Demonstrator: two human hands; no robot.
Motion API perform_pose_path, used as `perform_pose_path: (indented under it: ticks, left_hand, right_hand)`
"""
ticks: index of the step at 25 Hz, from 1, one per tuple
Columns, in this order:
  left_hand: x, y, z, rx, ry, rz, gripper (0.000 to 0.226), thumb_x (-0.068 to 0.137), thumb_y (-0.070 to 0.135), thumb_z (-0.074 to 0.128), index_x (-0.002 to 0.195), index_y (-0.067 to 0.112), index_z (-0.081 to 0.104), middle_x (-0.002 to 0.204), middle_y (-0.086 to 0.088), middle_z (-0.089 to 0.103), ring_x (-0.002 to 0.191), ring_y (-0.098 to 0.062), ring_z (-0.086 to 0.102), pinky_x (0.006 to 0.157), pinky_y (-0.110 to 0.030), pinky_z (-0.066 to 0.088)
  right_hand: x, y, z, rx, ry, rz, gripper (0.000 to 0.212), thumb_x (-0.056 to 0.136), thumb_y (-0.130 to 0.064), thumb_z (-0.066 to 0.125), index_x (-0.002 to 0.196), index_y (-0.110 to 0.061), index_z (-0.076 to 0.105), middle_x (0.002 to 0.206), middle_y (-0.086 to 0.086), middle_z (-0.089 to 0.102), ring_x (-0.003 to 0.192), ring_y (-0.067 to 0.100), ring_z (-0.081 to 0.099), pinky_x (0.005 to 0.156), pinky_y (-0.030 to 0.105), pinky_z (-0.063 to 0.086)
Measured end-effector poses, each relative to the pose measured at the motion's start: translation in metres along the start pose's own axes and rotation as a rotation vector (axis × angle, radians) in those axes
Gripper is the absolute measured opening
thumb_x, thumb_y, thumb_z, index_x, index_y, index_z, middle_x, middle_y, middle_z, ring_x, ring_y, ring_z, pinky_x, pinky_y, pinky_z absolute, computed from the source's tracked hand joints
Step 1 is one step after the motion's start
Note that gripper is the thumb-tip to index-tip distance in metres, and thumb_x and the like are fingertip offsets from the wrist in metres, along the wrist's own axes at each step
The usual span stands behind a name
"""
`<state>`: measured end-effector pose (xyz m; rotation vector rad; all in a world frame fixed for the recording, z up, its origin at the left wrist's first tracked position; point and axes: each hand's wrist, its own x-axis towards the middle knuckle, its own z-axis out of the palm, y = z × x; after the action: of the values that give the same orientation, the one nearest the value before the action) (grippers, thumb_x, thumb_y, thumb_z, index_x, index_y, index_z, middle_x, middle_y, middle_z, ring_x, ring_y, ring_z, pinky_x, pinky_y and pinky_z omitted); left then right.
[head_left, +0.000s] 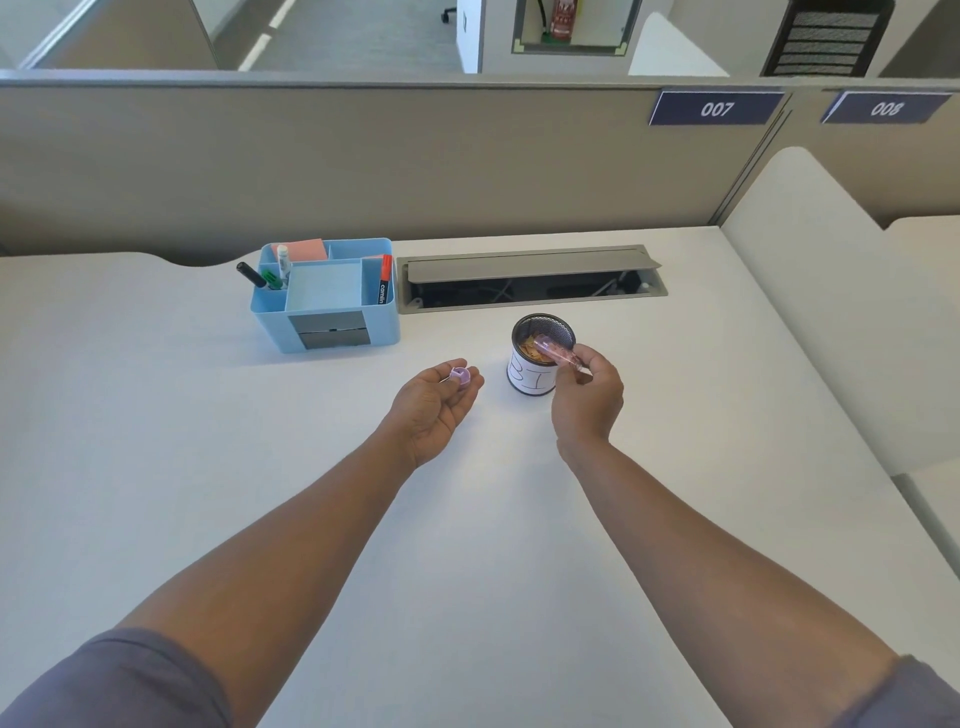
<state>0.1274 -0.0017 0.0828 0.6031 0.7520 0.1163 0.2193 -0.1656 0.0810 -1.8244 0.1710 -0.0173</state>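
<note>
A black mesh cup (540, 358) with a white paper label stands on the white desk (208, 467); yellowish scraps lie inside it. My right hand (587, 400) grips a clear pink container (558, 353), tilted with its mouth over the cup's rim. To the left, my left hand (434, 402) lies palm up just above the desk, pinching a small lilac cap (460, 375) at the fingertips.
A light blue desk organiser (324, 296) with markers, a glue stick and sticky notes stands at the back left. A grey cable hatch (530, 278) lies open behind the cup. Beige partition walls bound the desk at the back and right.
</note>
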Motion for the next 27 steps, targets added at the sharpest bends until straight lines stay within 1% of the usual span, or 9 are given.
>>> perform_pose_path:
  ticks: [3,8,12,14,18,21,24,25,27]
  left_hand:
    - [0.003,-0.001,-0.004,-0.005,0.012,0.003,0.024,0.098,-0.006,0.059,0.122,-0.004,0.063,0.13,-0.024,0.068,0.113,-0.033,0.071,0.086,-0.034,0.064]
    - [0.004,0.001,-0.008,-0.01,0.02,0.003,0.028,0.097,-0.006,0.06,0.125,-0.004,0.062,0.13,-0.023,0.068,0.113,-0.033,0.071,0.086,-0.034,0.063]
    - [0.001,0.002,-0.008,-0.011,0.015,0.008,0.029,0.098,-0.006,0.058,0.127,-0.005,0.061,0.13,-0.023,0.068,0.114,-0.032,0.07,0.088,-0.034,0.063]
    - [-0.001,0.002,-0.007,-0.009,0.015,0.013,0.03,0.098,-0.006,0.057,0.128,-0.005,0.059,0.131,-0.024,0.067,0.115,-0.032,0.069,0.091,-0.035,0.061]
    - [-0.003,0.003,-0.007,-0.007,0.018,0.011,0.033,0.099,-0.007,0.057,0.132,-0.007,0.058,0.132,-0.024,0.066,0.118,-0.033,0.068,0.098,-0.037,0.057]
    - [-0.004,0.005,-0.007,-0.008,0.023,0.012,0.035,0.099,-0.007,0.057,0.133,-0.007,0.057,0.133,-0.024,0.066,0.118,-0.033,0.068,0.097,-0.036,0.058]
    - [-0.006,0.006,-0.008,-0.015,0.023,0.017,0.035,0.098,-0.007,0.057,0.133,-0.007,0.057,0.134,-0.024,0.065,0.118,-0.033,0.068,0.096,-0.037,0.057]
    - [-0.006,0.006,-0.008,-0.014,0.025,0.016,0.034,0.098,-0.007,0.057,0.133,-0.007,0.057,0.134,-0.024,0.065,0.118,-0.033,0.068,0.097,-0.037,0.057]
    - [-0.007,0.006,-0.008,-0.01,0.026,0.018,0.033,0.099,-0.007,0.057,0.132,-0.007,0.057,0.134,-0.025,0.065,0.119,-0.034,0.068,0.098,-0.037,0.056]
  right_hand:
    - [0.004,-0.002,0.002,-0.038,0.004,-0.067,0.029,0.094,-0.012,0.062,0.121,-0.016,0.068,0.113,-0.005,0.064,0.102,0.017,0.066,0.094,0.029,0.053]
    - [0.006,-0.007,0.003,-0.062,0.002,-0.11,0.034,0.092,-0.009,0.063,0.124,-0.016,0.064,0.114,-0.002,0.068,0.093,0.015,0.065,0.09,0.026,0.051]
    - [0.007,-0.013,0.002,-0.052,0.015,-0.144,0.027,0.089,-0.008,0.067,0.106,-0.027,0.058,0.093,-0.014,0.066,0.074,-0.003,0.062,0.077,0.022,0.052]
    - [0.008,-0.015,0.002,-0.056,0.013,-0.146,0.028,0.087,-0.007,0.067,0.101,-0.029,0.057,0.087,-0.017,0.064,0.071,-0.006,0.06,0.073,0.019,0.05]
    - [0.009,-0.02,0.003,-0.081,0.0,-0.175,0.028,0.086,-0.005,0.065,0.096,-0.029,0.059,0.085,-0.017,0.065,0.075,0.001,0.063,0.077,0.026,0.055]
    - [0.011,-0.02,0.004,-0.082,-0.026,-0.185,0.026,0.087,-0.005,0.064,0.103,-0.025,0.066,0.091,-0.009,0.07,0.084,0.013,0.068,0.085,0.031,0.056]
    - [0.012,-0.019,0.004,-0.083,-0.048,-0.215,0.028,0.087,-0.006,0.063,0.111,-0.019,0.068,0.097,-0.005,0.072,0.089,0.016,0.068,0.087,0.027,0.054]
    - [0.013,-0.02,0.004,-0.093,-0.055,-0.235,0.026,0.087,-0.006,0.064,0.11,-0.017,0.069,0.097,-0.004,0.073,0.09,0.016,0.068,0.087,0.027,0.054]
    - [0.014,-0.019,0.004,-0.118,-0.069,-0.273,0.017,0.087,-0.007,0.065,0.099,-0.016,0.072,0.094,-0.002,0.074,0.089,0.016,0.068,0.087,0.03,0.056]
